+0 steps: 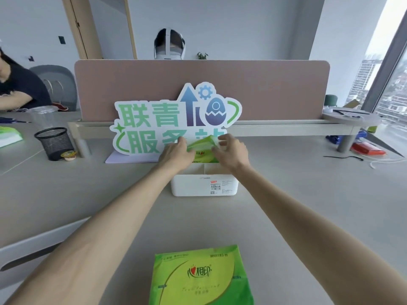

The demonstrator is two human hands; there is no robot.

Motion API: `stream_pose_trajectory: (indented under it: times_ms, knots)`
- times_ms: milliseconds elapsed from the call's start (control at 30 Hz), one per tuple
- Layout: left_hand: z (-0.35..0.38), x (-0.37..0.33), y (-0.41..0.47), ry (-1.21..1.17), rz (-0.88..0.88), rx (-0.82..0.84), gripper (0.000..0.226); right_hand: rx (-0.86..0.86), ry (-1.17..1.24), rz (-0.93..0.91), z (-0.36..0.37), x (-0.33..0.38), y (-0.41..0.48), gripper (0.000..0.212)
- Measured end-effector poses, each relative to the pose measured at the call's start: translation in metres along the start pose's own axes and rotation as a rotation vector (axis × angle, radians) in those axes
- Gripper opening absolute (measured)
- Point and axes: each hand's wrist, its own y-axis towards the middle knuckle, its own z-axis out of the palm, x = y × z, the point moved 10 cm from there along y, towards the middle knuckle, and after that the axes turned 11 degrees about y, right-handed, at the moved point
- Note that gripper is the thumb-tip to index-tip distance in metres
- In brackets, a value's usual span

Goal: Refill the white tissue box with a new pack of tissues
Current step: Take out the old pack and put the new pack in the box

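a: starting with the biggest thing, a grey table (pixel 286 205) fills the view, with a pink divider panel (pixel 264 89) standing across its far edge.

b: and in front of the panel?

a: a cut-out sign (pixel 154 124) with green characters, an arrow and an egg. nearest the camera lies a full green tissue pack (pixel 201 280), flat on the table, well apart from the hands.

b: where is the white tissue box (pixel 193 186)?

a: at the middle of the table, open at the top, label side toward the camera. just above it both hands hold a second green pack (pixel 203 154), tilted over the opening.

b: how do the hands grip?

a: the left hand (pixel 176 151) curls closed on the pack's left end; the right hand (pixel 230 150) pinches its upper right corner, fingers bent.

b: anything smaller?

a: a black mesh pen cup (pixel 55 143) at the left, with a small sealed jelly cup (pixel 69 155) touching its base.
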Motion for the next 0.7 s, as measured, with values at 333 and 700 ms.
stream_pose_trajectory:
  times_ms: [333,700]
  knots:
    - [-0.018,0.017,-0.016,-0.522,-0.065,-0.113,0.044,-0.306,0.358,-0.412,-0.035,0.08,-0.037,0.04]
    - [-0.083,0.203,-0.097,-0.665,-0.396,-0.35,0.031,-0.011,0.618,-0.309,0.069,0.13,-0.076,0.03]
